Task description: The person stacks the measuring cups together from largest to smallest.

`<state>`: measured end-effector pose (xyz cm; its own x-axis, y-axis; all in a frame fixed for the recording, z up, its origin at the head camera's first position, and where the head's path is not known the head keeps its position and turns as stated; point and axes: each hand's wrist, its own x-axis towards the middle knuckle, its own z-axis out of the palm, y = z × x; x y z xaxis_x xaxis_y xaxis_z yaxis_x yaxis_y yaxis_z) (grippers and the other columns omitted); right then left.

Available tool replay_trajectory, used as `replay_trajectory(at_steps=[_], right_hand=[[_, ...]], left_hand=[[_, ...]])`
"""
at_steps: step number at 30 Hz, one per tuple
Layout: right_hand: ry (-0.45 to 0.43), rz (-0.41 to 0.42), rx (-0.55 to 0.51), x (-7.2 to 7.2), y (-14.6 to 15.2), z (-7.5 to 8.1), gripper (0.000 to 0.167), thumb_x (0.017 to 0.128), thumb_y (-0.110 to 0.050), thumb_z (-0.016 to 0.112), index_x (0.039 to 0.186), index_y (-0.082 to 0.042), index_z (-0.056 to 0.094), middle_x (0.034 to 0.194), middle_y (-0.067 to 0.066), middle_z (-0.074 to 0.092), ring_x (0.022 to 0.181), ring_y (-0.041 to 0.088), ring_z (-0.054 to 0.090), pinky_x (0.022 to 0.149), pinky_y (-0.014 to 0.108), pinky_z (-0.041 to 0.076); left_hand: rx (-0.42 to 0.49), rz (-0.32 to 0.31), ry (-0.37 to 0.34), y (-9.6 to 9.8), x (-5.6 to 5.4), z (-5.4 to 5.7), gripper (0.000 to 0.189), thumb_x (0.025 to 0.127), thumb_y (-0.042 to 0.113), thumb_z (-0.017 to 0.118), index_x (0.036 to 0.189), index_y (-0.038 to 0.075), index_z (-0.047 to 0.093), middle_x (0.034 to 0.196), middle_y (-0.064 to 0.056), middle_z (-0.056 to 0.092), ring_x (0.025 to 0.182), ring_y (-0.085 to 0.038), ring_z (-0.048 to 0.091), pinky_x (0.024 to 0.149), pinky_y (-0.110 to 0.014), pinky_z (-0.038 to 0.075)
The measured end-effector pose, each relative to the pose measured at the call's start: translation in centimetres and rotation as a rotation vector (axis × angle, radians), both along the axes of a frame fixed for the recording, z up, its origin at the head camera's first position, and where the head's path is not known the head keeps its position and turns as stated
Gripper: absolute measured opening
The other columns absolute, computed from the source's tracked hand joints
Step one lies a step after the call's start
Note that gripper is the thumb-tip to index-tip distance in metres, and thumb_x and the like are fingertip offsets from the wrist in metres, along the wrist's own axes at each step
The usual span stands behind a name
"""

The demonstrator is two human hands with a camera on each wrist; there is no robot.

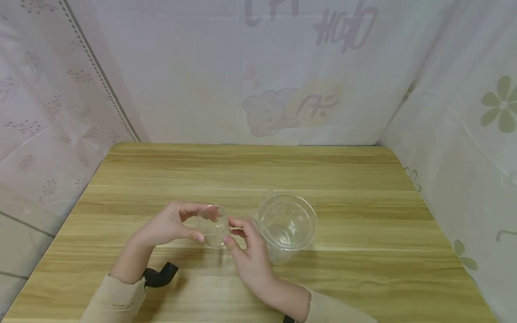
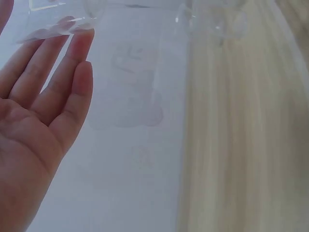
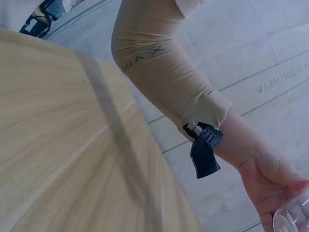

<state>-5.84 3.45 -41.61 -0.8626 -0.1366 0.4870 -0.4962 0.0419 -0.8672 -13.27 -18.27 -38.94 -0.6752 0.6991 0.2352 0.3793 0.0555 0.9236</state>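
Note:
Both hands hold a small clear cup above the table, in front of the body. The left hand grips its left side, thumb in front and fingers behind. At the cup's right side the right hand pinches with thumb and index finger. Just beyond the right hand stands a larger clear pitcher, upright and open at the top. In the left wrist view, the left hand's fingers touch the see-through cup. The right wrist view catches the left hand and part of the cup.
The wood-grain table has patterned cloth hanging behind it and at both sides. A black wrist mount sticks out from the left wrist, below the beige sleeve.

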Motion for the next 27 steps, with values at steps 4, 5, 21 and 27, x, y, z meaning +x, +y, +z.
replay_trajectory(at_steps=[4,5,21,27], right_hand=[[-0.025,0.031,-0.038,0.2,0.0,0.3,0.028,0.091,0.001,0.062,0.118,-0.001,0.056,0.119,0.007,0.055,0.109,0.029,0.053,0.093,0.038,0.048],[-0.039,0.039,-0.042,0.3,0.0,0.5,0.027,0.091,-0.001,0.061,0.118,-0.001,0.056,0.119,0.007,0.055,0.110,0.028,0.053,0.094,0.037,0.047],[0.105,0.040,-0.059,0.6,0.8,3.7,0.035,0.083,0.014,0.064,0.116,0.005,0.056,0.113,0.015,0.055,0.108,0.027,0.054,0.092,0.038,0.048],[0.149,0.038,-0.064,0.2,1.7,5.0,0.034,0.083,0.015,0.065,0.115,0.008,0.055,0.111,0.019,0.056,0.107,0.028,0.055,0.093,0.037,0.047]], left_hand=[[-0.002,0.008,-0.029,0.0,0.3,0.8,0.062,0.072,-0.005,0.078,0.130,0.001,0.058,0.116,-0.012,0.066,0.112,-0.026,0.058,0.102,-0.030,0.039],[-0.006,0.011,-0.040,0.0,0.4,0.9,0.062,0.072,-0.006,0.078,0.130,0.002,0.058,0.117,-0.011,0.065,0.112,-0.026,0.058,0.102,-0.031,0.039],[0.186,-0.054,0.061,0.9,0.4,2.8,0.060,0.079,0.018,0.077,0.131,0.000,0.056,0.118,-0.015,0.064,0.115,-0.030,0.057,0.103,-0.037,0.037],[0.256,-0.059,0.105,2.0,0.2,3.5,0.062,0.079,0.023,0.077,0.133,0.001,0.055,0.116,-0.016,0.065,0.111,-0.030,0.059,0.103,-0.039,0.037]])
